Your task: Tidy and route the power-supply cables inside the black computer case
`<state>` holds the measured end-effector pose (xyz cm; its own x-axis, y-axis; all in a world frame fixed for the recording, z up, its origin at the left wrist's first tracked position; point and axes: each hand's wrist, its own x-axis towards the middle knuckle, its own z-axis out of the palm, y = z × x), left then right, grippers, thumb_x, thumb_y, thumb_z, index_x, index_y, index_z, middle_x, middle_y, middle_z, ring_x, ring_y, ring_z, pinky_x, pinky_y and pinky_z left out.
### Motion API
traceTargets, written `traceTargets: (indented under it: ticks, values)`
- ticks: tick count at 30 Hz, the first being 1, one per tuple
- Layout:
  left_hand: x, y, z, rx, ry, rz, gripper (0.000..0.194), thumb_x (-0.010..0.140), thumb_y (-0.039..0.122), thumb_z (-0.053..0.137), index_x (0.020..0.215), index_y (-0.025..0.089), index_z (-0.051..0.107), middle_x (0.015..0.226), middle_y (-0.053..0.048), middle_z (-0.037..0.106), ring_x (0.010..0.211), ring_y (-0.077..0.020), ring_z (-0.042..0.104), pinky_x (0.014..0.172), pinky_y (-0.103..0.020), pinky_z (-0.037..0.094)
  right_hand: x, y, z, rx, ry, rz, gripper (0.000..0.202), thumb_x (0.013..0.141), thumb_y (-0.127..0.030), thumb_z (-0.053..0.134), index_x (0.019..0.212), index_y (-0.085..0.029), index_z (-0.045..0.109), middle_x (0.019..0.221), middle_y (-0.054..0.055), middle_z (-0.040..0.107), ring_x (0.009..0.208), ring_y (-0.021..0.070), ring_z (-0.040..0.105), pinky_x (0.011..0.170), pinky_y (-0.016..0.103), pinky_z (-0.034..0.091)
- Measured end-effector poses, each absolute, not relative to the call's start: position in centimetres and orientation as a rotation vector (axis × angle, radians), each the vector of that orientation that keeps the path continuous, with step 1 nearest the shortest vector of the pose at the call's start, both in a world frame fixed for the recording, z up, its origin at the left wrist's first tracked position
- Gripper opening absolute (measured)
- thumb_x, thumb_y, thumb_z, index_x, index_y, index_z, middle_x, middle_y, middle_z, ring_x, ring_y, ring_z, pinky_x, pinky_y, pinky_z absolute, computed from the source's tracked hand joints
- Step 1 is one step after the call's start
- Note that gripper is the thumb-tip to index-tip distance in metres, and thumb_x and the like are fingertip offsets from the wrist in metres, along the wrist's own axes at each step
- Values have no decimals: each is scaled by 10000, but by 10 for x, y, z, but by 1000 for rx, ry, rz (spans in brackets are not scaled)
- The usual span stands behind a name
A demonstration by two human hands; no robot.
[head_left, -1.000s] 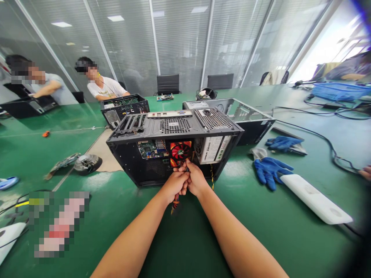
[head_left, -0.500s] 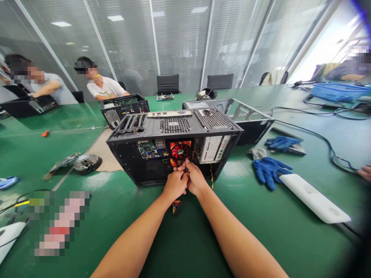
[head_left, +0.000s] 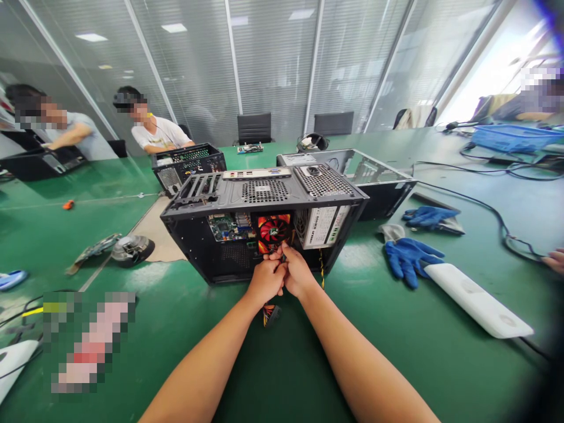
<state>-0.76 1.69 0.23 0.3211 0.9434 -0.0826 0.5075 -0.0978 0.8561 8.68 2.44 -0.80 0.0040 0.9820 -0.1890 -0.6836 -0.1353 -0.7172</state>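
An open black computer case point(head_left: 229, 202) lies on its side on the green table point(head_left: 308, 352), its open side facing me. Inside I see a red fan point(head_left: 273, 230), a green motherboard point(head_left: 227, 225) and a grey power supply point(head_left: 324, 226). My left hand point(head_left: 264, 281) and my right hand point(head_left: 297, 273) are pressed together at the case's lower edge, just below the fan. Both grip a bundle of red, yellow and black wires point(head_left: 269, 313) that hangs down below my left hand. What the fingertips pinch is hidden.
Blue gloves point(head_left: 409, 258) and a white panel point(head_left: 478, 301) lie to the right. A second open case point(head_left: 365, 176) stands behind, a third point(head_left: 187, 164) by two seated people at the back left. Cables point(head_left: 506, 229) cross the right side. A round part point(head_left: 132, 249) lies to the left.
My hands have stayed together below the fan, shifting only slightly towards the case. The loose end of the wire bundle hangs a little lower than before.
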Motion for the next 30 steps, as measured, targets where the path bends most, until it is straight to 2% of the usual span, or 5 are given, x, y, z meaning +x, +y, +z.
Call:
traceTargets:
  ticks: [4, 13, 16, 24, 30]
  values:
    - [-8, 16, 2, 1744, 1328, 658, 276, 829, 282, 422, 600, 153, 505, 444, 34, 502, 356, -60, 491, 412, -158, 388, 86, 24, -7, -777, -505, 1537, 245, 763, -409, 601, 699, -203, 486, 614, 13, 643, 577, 181, 646, 336, 210, 419]
    - [-6, 17, -1, 1596, 1207, 602, 255, 844, 314, 380, 687, 156, 503, 434, 44, 483, 319, -96, 498, 312, -172, 358, 87, 21, 0, -873, -496, 1583, 212, 813, -406, 522, 752, -210, 467, 671, 19, 681, 323, 141, 526, 236, 233, 344]
    - [-6, 17, -1, 1621, 1228, 608, 261, 841, 316, 394, 666, 155, 500, 441, 40, 492, 326, -86, 499, 321, -163, 359, 87, 21, -1, -869, -497, 1572, 219, 811, -414, 524, 753, -210, 469, 674, 24, 683, 353, 148, 547, 244, 229, 354]
    - [-6, 16, 0, 1731, 1326, 670, 282, 838, 290, 410, 606, 155, 493, 468, 26, 520, 354, -62, 501, 404, -163, 398, 86, 24, -8, -813, -499, 1531, 240, 765, -414, 591, 707, -206, 485, 626, 16, 654, 600, 197, 654, 348, 228, 429]
    - [-5, 15, -2, 1692, 1263, 645, 288, 863, 300, 363, 656, 155, 503, 476, 29, 521, 323, -71, 494, 360, -165, 378, 87, 22, -3, -846, -489, 1569, 227, 786, -408, 560, 720, -209, 474, 634, 8, 658, 420, 152, 576, 284, 226, 377]
